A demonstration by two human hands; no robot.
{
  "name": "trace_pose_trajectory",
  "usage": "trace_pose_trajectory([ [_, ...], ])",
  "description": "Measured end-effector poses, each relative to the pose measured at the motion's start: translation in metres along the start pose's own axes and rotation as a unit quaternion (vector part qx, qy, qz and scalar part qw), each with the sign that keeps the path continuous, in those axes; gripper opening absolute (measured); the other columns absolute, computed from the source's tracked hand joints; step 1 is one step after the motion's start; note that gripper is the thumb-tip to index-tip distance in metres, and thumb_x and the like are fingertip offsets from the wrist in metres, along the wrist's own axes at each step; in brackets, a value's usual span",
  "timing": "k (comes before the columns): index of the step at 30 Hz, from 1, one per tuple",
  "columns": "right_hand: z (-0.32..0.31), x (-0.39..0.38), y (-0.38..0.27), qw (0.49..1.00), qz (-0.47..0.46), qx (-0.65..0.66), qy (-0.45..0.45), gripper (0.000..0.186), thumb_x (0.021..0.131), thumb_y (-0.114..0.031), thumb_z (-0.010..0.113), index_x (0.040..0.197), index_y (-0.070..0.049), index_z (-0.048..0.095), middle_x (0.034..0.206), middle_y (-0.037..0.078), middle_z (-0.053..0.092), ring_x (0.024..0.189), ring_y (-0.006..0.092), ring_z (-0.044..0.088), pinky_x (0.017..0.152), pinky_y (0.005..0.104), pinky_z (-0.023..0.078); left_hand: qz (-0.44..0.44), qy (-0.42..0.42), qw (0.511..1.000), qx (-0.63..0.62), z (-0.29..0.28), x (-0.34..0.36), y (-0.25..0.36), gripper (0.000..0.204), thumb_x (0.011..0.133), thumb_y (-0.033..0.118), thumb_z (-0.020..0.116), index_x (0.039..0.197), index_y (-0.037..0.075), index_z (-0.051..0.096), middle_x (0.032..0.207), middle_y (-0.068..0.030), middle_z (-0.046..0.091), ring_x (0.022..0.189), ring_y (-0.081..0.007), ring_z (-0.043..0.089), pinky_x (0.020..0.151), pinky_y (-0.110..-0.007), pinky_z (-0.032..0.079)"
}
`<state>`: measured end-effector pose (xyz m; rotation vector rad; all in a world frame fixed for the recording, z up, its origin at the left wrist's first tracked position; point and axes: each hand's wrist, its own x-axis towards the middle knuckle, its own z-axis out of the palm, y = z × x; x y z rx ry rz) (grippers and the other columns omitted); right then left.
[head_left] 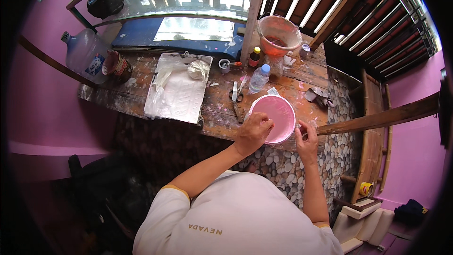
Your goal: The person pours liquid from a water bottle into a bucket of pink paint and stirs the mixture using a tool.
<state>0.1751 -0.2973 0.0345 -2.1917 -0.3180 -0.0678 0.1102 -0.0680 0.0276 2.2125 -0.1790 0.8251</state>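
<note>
A round white bucket (293,108) of pink liquid stands at the table's front edge. My left hand (255,133) reaches over its left rim, with fingers closed in a pinch above the liquid; whatever they hold is too small to make out. By the right rim is my right hand (306,140), its thumb and fingers drawn together; what lies between them is hidden. Behind the bucket stand a clear plastic bottle (259,79) with a blue cap and a small dark bottle (254,57) with a yellow cap. Scissors (236,96) lie left of the bucket.
A white, paint-covered tray (177,97) with crumpled plastic lies at left. Beyond it are a large water jug (85,49) and a paint-stained can (116,66). An orange-stained basin (279,35) stands at the back right. A wooden beam (377,117) crosses right of my right hand.
</note>
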Motion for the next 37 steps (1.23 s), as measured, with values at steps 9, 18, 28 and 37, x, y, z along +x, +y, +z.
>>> trace_pose_trajectory([
  [9,0.045,-0.008,-0.038,0.989,-0.089,-0.027,-0.116,0.044,0.079,0.001,0.071,0.122,-0.009,0.066,0.093,0.009,0.061,0.076,0.0223,0.063,0.070,0.0348,0.054,0.027,-0.039,0.998,-0.038,0.007,0.002,0.006,0.024,0.079,0.008,0.077,0.102,0.009,0.071,0.097,-0.0067,0.062,0.094,-0.0272,0.062,0.080,-0.040,0.053],
  [18,0.051,-0.013,-0.049,0.994,-0.057,-0.078,-0.045,0.018,0.088,-0.013,0.076,0.103,-0.006,0.070,0.086,0.011,0.069,0.071,0.0219,0.069,0.066,0.0346,0.053,-0.037,-0.005,0.994,-0.107,-0.011,-0.011,-0.007,0.027,0.087,0.014,0.074,0.110,0.006,0.062,0.096,-0.0110,0.061,0.090,-0.0301,0.061,0.082,-0.041,0.052],
  [28,0.049,-0.011,-0.058,0.995,-0.022,-0.092,0.023,0.021,0.094,-0.022,0.076,0.096,-0.002,0.068,0.082,0.012,0.071,0.069,0.0242,0.071,0.066,0.0359,0.053,-0.292,0.022,0.936,-0.198,-0.048,-0.032,-0.067,0.020,0.093,0.015,0.070,0.104,0.001,0.062,0.089,-0.0091,0.063,0.077,-0.0198,0.062,0.072,-0.034,0.052],
  [37,0.042,0.003,-0.065,0.989,-0.003,-0.122,0.088,0.027,0.095,-0.028,0.074,0.096,-0.001,0.067,0.079,0.014,0.073,0.069,0.0290,0.072,0.066,0.0389,0.055,-0.381,-0.127,0.890,-0.219,-0.014,-0.024,-0.114,0.031,0.097,0.027,0.071,0.113,0.001,0.067,0.101,-0.0104,0.074,0.093,-0.0161,0.069,0.086,-0.031,0.054],
])
